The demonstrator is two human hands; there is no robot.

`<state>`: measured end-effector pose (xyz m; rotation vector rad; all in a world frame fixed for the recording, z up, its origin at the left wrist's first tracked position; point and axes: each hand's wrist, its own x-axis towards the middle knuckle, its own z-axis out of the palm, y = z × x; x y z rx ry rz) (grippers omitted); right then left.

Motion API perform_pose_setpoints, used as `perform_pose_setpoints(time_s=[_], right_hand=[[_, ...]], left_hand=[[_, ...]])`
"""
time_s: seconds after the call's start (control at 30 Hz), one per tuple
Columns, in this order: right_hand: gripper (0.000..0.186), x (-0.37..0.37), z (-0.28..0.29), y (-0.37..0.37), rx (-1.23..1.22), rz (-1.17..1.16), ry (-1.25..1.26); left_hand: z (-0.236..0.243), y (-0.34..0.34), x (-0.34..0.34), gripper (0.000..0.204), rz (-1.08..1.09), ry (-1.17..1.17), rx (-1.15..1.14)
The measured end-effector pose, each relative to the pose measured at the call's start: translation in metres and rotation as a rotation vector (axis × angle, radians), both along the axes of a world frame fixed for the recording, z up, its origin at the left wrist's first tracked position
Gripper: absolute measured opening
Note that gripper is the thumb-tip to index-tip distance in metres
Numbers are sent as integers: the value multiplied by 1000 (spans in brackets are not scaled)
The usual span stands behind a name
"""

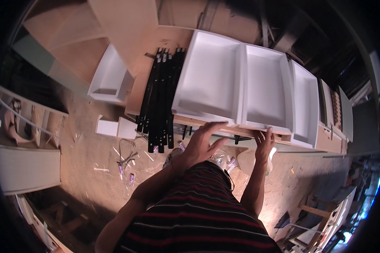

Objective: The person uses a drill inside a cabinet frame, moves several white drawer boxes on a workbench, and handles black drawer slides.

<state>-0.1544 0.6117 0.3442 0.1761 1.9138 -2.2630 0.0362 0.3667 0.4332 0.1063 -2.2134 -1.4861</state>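
My left hand (206,141) is open, fingers stretched and thumb apart, at the front edge of the left white drawer (207,76), beside a light wooden strip. My right hand (264,143) has curled fingers on the front edge of the middle white drawer (267,84). A third, narrower white drawer (305,101) lies to their right. All three rest face up on the bench. A pile of long black slide rails (158,97) lies left of the drawers, some sticking out over the bench's front edge.
A white box (107,76) and large tan boards (67,38) stand at the upper left. Cabinet carcasses (27,156) line the left side. Offcuts, cords and small purple packets (131,178) litter the floor (88,160). Wooden frames (314,211) stand at the lower right.
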Motion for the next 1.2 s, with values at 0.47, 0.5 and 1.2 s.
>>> perform_pose_setpoints(time_s=[0.47,0.5,1.2], right_hand=[[62,200,1,-169,336,957,-135],[68,206,0,-189,301,973,-153],[47,247,-44,-319,-112,749,28]], left_hand=[[-156,-151,189,52,791,-169,865],[-157,-145,185,52,701,-166,1073],[-141,-187,119,36,524,187,1327]])
